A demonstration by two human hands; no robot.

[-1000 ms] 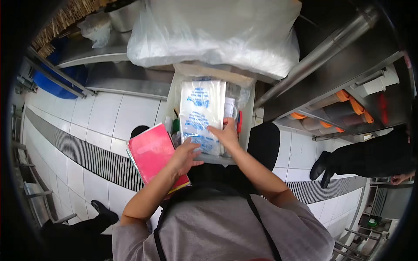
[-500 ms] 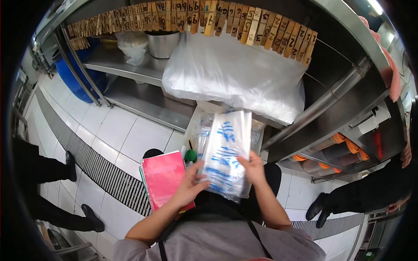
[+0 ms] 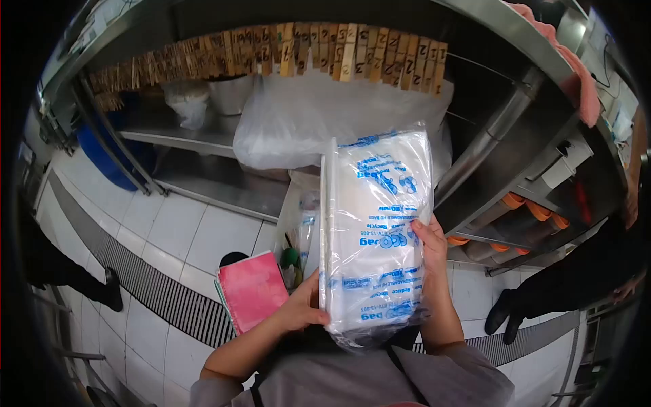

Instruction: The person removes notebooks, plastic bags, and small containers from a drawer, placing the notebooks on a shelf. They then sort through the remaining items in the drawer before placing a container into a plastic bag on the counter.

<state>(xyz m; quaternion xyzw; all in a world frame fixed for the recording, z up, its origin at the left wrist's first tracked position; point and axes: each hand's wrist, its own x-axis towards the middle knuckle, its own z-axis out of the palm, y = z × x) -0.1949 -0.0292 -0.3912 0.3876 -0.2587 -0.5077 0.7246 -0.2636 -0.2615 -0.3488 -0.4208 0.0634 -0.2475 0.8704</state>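
We've got the bag pack in both hands
Our left hand grips its lower left edge, right hand clasps the right side; it's upright mid-frame, pink notebook just lower left of it.

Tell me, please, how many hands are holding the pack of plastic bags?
2. The left hand grips the lower left edge of the pack of plastic bags; the right hand holds its right edge. No other hand touches it.

Bag pack, sack block shelf; floor seemingly open.
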